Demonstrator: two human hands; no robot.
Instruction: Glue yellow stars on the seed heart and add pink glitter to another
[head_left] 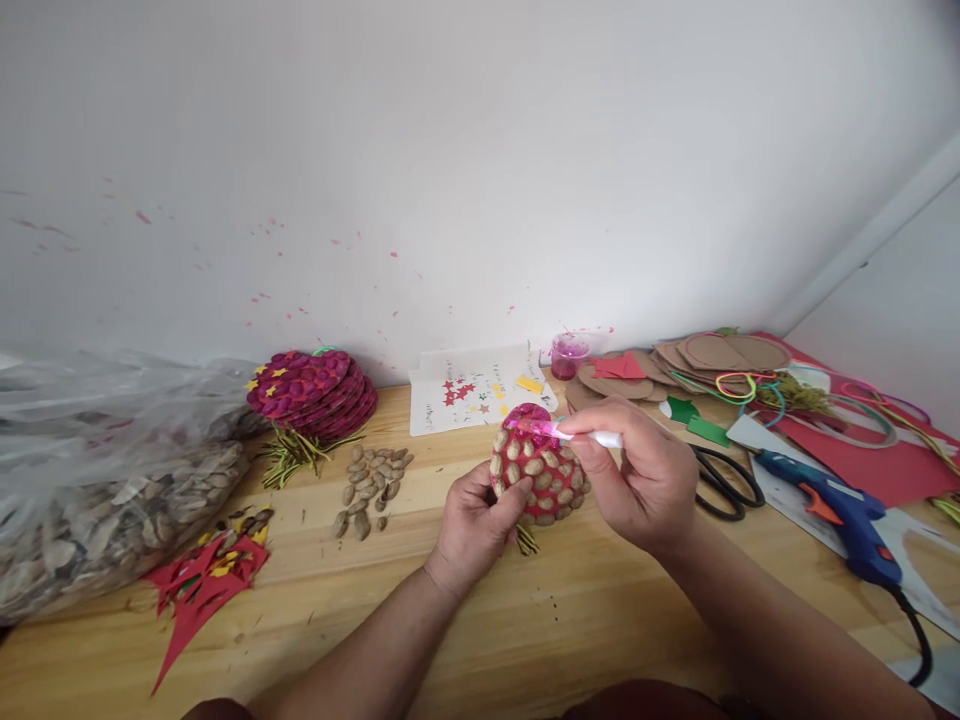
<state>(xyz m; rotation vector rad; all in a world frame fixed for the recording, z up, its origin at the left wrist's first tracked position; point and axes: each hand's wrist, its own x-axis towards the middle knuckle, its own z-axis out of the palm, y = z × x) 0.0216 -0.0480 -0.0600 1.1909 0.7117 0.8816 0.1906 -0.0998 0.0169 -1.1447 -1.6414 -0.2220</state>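
Observation:
My left hand (pixel 480 520) grips the lower left edge of a round red disc (pixel 549 484) studded with peanut shells, its thumb pressed on the front. Green stems stick out below the disc. Pinched in my right hand (pixel 641 475) is a paintbrush (pixel 604 438) with a white handle. Its pink-stained tip is at the upper part of the disc, where the surface is wet magenta; most other shells are still tan. Behind stands a small clear cup (pixel 568 357) with magenta paint. Loose peanut shells (pixel 367 482) lie on the table to the left.
A stack of magenta discs (pixel 311 395) and a plastic bag of shells (pixel 112 500) stand left, near red scraps (pixel 206 580). Paper with stars (pixel 480 390) lies behind. On the right are cardboard discs (pixel 720 352), scissors (pixel 727 485) and a blue glue gun (pixel 836 505) with its cord.

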